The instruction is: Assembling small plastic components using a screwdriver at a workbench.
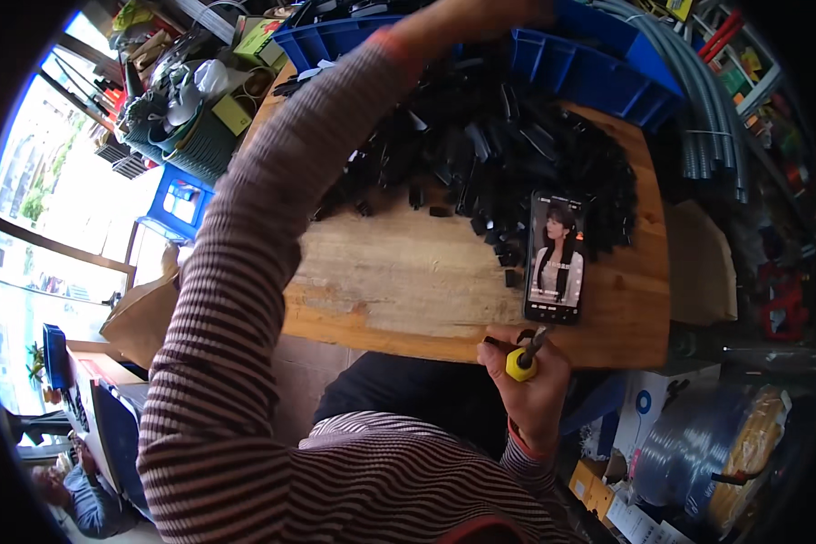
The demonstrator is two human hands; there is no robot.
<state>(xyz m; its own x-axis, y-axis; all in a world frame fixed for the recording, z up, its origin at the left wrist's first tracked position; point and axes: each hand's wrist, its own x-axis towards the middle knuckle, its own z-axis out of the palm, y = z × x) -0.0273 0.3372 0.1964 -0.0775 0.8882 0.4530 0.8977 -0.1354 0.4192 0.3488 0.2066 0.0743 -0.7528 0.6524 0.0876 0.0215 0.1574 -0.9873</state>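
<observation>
Black plastic pieces lie heaped on the wooden surface, over its far middle and right, their long axes pointing every which way. From the right grip, the heap lies ahead and mostly leftward; a smartphone, long axis running away from the person, sits between that grip and the heap's right flank. Of the two, the right grip is nearer to the loose pieces along the heap's near edge. Its fingers are closed round a yellow-handled tool, whose metal end slants away and slightly right; a small dark bit shows by the thumb, but I cannot tell whether it is pinched. Across the heap, the left grip is at the far side, near a left blue bin and a right blue bin; it is blurred, so I cannot tell whether its fingers are spread or holding anything.
</observation>
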